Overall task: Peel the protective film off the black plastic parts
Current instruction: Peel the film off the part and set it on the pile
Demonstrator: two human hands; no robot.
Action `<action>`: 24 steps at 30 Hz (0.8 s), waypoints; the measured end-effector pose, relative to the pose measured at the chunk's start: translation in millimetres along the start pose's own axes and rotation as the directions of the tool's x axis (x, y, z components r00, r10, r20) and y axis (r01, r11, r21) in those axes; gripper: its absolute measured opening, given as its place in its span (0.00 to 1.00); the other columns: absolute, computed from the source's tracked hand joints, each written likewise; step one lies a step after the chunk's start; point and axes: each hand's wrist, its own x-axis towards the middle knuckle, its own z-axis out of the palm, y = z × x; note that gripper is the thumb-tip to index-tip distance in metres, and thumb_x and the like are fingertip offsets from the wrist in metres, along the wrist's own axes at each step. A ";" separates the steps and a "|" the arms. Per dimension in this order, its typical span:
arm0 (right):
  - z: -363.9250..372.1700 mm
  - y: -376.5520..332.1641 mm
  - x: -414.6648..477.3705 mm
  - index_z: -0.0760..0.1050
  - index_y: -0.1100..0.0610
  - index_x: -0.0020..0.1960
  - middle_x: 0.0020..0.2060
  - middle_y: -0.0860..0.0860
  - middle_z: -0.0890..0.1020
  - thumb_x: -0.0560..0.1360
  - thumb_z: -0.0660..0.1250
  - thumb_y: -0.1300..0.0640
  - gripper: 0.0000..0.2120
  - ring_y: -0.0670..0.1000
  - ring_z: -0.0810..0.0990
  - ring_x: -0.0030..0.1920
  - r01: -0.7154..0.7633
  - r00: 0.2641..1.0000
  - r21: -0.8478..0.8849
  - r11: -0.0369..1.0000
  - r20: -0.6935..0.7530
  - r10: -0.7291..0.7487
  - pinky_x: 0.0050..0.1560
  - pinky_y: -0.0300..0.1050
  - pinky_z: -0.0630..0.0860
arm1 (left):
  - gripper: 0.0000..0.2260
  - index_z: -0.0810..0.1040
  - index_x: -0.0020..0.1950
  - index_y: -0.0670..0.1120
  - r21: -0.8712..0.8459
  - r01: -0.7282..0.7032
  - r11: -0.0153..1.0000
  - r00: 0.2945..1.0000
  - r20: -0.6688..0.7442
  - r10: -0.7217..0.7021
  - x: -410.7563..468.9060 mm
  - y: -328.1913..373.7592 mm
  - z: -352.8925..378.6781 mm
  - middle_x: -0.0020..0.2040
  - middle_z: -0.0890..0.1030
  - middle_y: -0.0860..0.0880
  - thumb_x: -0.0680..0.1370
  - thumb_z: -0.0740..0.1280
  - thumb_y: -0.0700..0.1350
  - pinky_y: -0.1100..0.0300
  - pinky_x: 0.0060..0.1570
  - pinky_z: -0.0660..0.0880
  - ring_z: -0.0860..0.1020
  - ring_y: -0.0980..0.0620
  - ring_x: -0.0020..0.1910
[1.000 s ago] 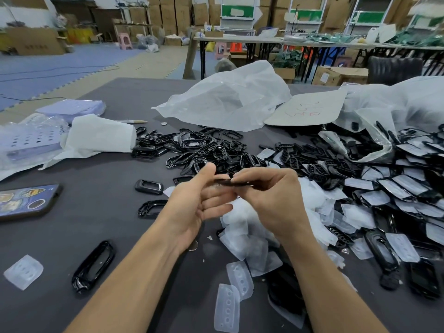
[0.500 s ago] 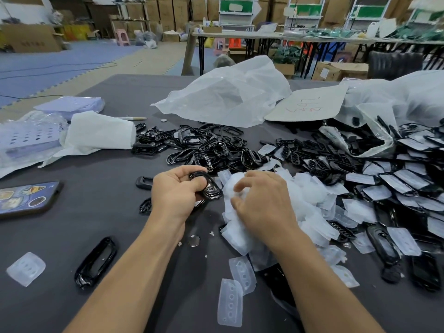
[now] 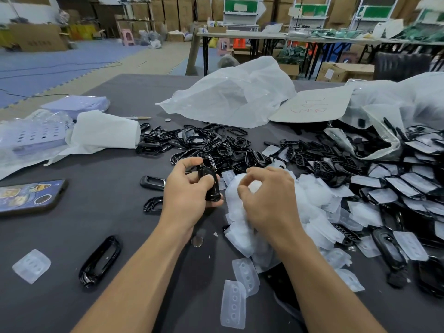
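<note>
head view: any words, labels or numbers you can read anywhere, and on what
Nothing reads clearly.
Red handwriting on the pale sheet: too blurred to read.
Dark print on the cardboard box at far left: too small.
Stickers on the phone: pictures, no legible words.

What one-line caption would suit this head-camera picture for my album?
Left hand grips a black plastic part while the right hand, fingers curled, is over a heap of peeled films.

Left hand [image 3: 189, 188] grips a black plastic part [image 3: 212, 188]; right hand [image 3: 266, 200] curls over the film heap [image 3: 312, 195] on the bench [image 3: 96, 212].
</note>
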 end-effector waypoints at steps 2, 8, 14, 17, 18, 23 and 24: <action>-3.5 -2.1 0.3 0.81 0.48 0.38 0.42 0.40 0.82 0.73 0.73 0.58 0.07 0.45 0.76 0.55 -0.063 0.996 0.163 0.985 -0.055 0.073 0.67 0.48 0.70 | 0.13 0.79 0.57 0.46 -0.005 -0.017 1.000 1.000 -0.022 0.017 -0.1 0.1 -1.1 0.37 0.86 0.46 0.78 0.68 0.30 0.58 0.27 0.80 0.83 0.48 0.30; -9.2 -9.4 -2.0 0.76 0.51 0.40 0.35 0.46 0.85 0.78 0.68 0.62 0.11 0.48 0.80 0.35 -0.120 0.984 0.531 0.839 -0.050 0.172 0.36 0.45 0.74 | 0.15 0.85 0.53 0.49 -0.001 -0.025 1.000 0.999 -0.025 0.025 -2.7 -0.1 -0.3 0.38 0.87 0.45 0.77 0.70 0.30 0.55 0.27 0.80 0.85 0.45 0.30; -13.6 -12.4 -1.7 0.74 0.57 0.44 0.35 0.55 0.86 0.80 0.65 0.66 0.08 0.52 0.80 0.28 -0.158 0.981 0.721 0.675 0.037 0.190 0.27 0.43 0.74 | 0.17 0.86 0.56 0.51 -0.007 0.046 0.999 0.999 0.023 -0.046 -6.1 4.9 2.8 0.41 0.88 0.45 0.77 0.68 0.30 0.60 0.24 0.76 0.82 0.47 0.28; -12.9 -11.1 -1.4 0.76 0.58 0.45 0.34 0.58 0.85 0.78 0.67 0.68 0.07 0.54 0.82 0.28 -0.172 0.975 0.748 0.641 0.038 0.218 0.29 0.43 0.77 | 0.18 0.88 0.55 0.50 -0.112 0.080 0.990 0.994 0.083 -0.071 -5.8 10.9 -0.4 0.40 0.87 0.43 0.76 0.67 0.30 0.62 0.22 0.71 0.77 0.48 0.24; -12.7 -10.8 -1.3 0.78 0.58 0.46 0.33 0.58 0.84 0.77 0.67 0.69 0.07 0.55 0.83 0.29 -0.172 0.974 0.753 0.635 0.034 0.224 0.30 0.44 0.78 | 0.18 0.88 0.54 0.50 -0.153 0.089 0.984 0.993 0.095 -0.075 -5.4 12.3 -2.0 0.40 0.86 0.43 0.76 0.66 0.30 0.62 0.22 0.70 0.75 0.49 0.24; -10.8 -9.5 0.7 0.84 0.57 0.48 0.33 0.56 0.86 0.76 0.68 0.69 0.10 0.54 0.85 0.31 -0.177 0.973 0.755 0.632 0.038 0.227 0.33 0.42 0.80 | 0.20 0.85 0.62 0.50 -0.179 0.187 0.966 0.955 0.266 -0.135 -6.6 15.6 -6.7 0.38 0.84 0.46 0.76 0.63 0.33 0.64 0.22 0.66 0.72 0.52 0.23; -10.7 -9.3 0.7 0.84 0.57 0.46 0.33 0.55 0.86 0.77 0.68 0.69 0.10 0.54 0.85 0.31 -0.172 0.975 0.751 0.637 0.038 0.219 0.33 0.42 0.81 | 0.21 0.84 0.62 0.49 -0.154 0.202 0.967 0.941 0.303 -0.148 -7.7 16.3 -6.0 0.38 0.84 0.45 0.76 0.63 0.33 0.65 0.21 0.65 0.72 0.52 0.23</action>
